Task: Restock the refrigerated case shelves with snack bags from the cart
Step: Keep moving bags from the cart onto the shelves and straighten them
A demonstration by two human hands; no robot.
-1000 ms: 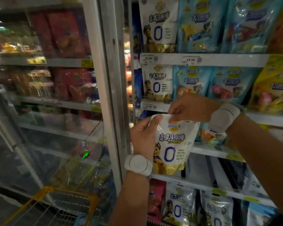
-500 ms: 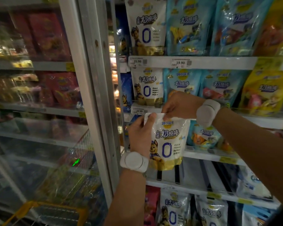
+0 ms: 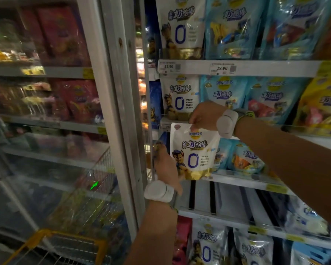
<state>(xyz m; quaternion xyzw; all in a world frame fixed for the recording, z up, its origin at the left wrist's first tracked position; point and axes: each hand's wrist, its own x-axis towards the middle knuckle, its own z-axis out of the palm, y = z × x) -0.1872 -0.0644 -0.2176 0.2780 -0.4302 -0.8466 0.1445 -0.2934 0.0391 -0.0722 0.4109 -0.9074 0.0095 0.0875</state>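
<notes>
Snack bag, white with a cartoon dog and a large blue zero on its front, is held upright between my two hands in front of the open refrigerated case, level with the third shelf down. My right hand pinches the bag's top edge between thumb and fingertips, its fingers curled down over the seal. My left hand is against the bag's lower left side with the fingers behind it; I cannot tell for sure how tightly they close, though the bag's bottom corner sits against the palm. Both wrists carry a pale rounded band. Just behind the bag, on the same shelf, stand light blue bags, close beside it on the right. One shelf above, a matching white bag stands next to more blue bags and a yellow one; the top shelf holds the same white and blue sorts over price tags reading 22.90 and 19.90. Below the held bag a shelf section shows bare white dividers, and more white bags stand on the lowest visible shelf. To the left, a glass door shows red packs behind it, and a wire cart with a yellow rim sits at lower left.
</notes>
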